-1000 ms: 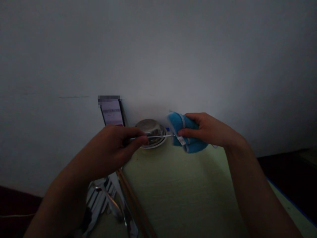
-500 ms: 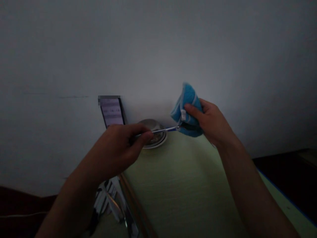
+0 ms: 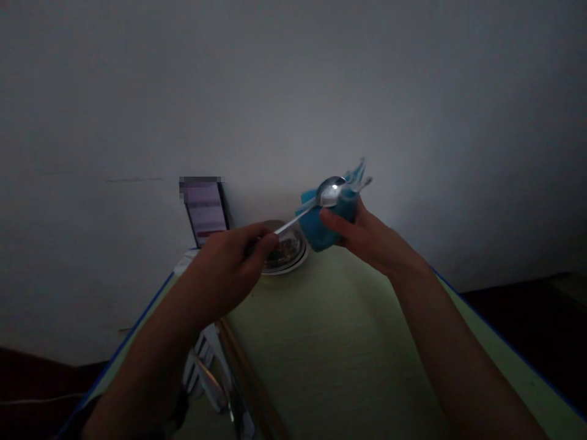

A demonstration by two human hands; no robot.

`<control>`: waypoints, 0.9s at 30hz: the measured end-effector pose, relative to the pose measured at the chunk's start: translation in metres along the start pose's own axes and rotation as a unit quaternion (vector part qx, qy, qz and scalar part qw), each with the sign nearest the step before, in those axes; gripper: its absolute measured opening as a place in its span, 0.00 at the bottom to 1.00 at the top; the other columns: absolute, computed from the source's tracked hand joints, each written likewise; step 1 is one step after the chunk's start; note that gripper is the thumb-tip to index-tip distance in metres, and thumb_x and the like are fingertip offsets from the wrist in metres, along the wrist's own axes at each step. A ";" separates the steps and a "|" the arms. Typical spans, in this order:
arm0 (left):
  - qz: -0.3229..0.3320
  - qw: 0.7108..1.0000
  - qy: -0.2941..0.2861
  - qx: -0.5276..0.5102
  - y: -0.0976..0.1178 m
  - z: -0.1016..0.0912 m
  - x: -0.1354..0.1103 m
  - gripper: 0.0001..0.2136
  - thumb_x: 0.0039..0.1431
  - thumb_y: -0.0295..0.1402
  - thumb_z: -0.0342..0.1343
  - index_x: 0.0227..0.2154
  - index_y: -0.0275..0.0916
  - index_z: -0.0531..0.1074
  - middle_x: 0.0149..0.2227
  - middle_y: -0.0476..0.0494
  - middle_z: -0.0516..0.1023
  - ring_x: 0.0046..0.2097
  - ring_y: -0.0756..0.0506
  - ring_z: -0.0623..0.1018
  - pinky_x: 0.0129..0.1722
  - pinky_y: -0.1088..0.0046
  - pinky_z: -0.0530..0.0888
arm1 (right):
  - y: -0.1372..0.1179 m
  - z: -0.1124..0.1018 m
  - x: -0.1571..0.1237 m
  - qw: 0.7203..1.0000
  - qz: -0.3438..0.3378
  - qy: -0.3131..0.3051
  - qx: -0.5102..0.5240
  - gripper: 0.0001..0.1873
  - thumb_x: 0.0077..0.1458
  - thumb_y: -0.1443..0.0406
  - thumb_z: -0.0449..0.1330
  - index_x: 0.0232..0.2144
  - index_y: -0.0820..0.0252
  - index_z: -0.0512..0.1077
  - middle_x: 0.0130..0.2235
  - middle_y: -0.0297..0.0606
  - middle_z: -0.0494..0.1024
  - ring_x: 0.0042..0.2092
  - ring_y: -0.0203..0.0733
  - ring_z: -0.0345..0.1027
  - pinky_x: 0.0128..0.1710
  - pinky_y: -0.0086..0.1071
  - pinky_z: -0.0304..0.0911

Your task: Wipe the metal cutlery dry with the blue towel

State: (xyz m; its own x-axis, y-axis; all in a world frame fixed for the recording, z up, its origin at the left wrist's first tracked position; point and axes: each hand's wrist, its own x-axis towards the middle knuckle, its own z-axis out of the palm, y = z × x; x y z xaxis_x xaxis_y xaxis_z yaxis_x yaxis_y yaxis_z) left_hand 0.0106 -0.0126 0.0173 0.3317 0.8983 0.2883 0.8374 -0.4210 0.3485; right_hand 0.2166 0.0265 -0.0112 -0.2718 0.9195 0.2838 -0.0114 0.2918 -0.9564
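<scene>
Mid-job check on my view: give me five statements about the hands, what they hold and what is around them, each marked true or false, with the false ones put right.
1. The left hand holds a spoon by its handle. True.
2. The right hand holds a blue cloth. True.
3. The cloth completely hides the spoon's bowl. False: the bowl shows in front of the cloth.
4. The phone lies flat. False: the phone stands propped up near the wall.
5. Wooden sticks lie on the table. True.
</scene>
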 end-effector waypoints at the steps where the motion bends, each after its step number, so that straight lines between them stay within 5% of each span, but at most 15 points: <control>1: -0.002 1.000 -0.004 0.001 -0.002 -0.001 0.000 0.16 0.59 0.38 0.42 0.32 0.34 0.73 0.21 0.48 0.71 0.22 0.50 0.69 0.23 0.75 0.61 | 0.000 0.000 -0.001 1.000 0.004 -0.018 -0.022 0.31 0.45 0.54 0.63 0.50 0.53 0.61 0.55 0.38 0.67 0.55 0.43 0.61 0.53 0.39 0.61; 8: -0.068 0.996 -0.026 0.049 -0.023 -0.012 0.001 0.20 0.57 0.41 0.40 0.33 0.35 0.74 0.25 0.43 0.75 0.27 0.45 0.73 0.28 0.71 0.65 | 0.017 -0.004 0.005 0.992 0.107 0.062 -0.019 0.23 0.49 0.48 0.55 0.39 0.58 0.72 0.43 0.40 0.76 0.49 0.49 0.66 0.54 0.49 0.57; 13: -0.076 0.995 -0.032 0.059 -0.022 -0.013 0.002 0.21 0.56 0.41 0.39 0.33 0.34 0.74 0.28 0.41 0.76 0.30 0.44 0.74 0.30 0.70 0.65 | 0.018 -0.005 0.008 0.987 0.056 0.138 -0.063 0.13 0.47 0.60 0.59 0.37 0.56 0.70 0.40 0.36 0.75 0.45 0.45 0.67 0.51 0.48 0.58; 21: -0.084 0.994 -0.040 0.051 -0.014 -0.013 0.000 0.19 0.57 0.38 0.39 0.33 0.33 0.73 0.27 0.42 0.75 0.29 0.45 0.72 0.29 0.71 0.64 | 0.021 -0.010 0.015 0.952 -0.017 0.292 -0.088 0.23 0.40 0.62 0.64 0.40 0.58 0.65 0.36 0.36 0.73 0.37 0.42 0.67 0.42 0.44 0.63; 24: -0.080 0.992 -0.062 0.080 -0.017 -0.011 0.001 0.20 0.59 0.37 0.38 0.34 0.31 0.73 0.30 0.38 0.76 0.32 0.44 0.73 0.32 0.70 0.65 | 0.018 -0.011 0.014 0.967 -0.055 0.244 -0.044 0.18 0.42 0.62 0.63 0.39 0.59 0.67 0.37 0.36 0.74 0.38 0.41 0.67 0.42 0.41 0.63; 27: -0.081 0.989 -0.071 0.101 -0.021 -0.009 0.002 0.20 0.59 0.37 0.37 0.35 0.31 0.73 0.33 0.35 0.76 0.35 0.42 0.74 0.34 0.68 0.65 | 0.015 -0.009 0.011 0.986 -0.021 0.159 0.053 0.14 0.45 0.62 0.61 0.37 0.59 0.68 0.35 0.34 0.74 0.36 0.39 0.67 0.38 0.37 0.64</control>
State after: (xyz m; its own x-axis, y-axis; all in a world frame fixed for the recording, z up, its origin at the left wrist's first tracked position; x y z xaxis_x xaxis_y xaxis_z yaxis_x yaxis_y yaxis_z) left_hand -0.0103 -0.0032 0.0188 0.2310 0.9667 0.1100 0.9497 -0.2486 0.1904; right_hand 0.2221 0.0438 -0.0215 0.0465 0.9480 0.3150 -0.1208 0.3183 -0.9402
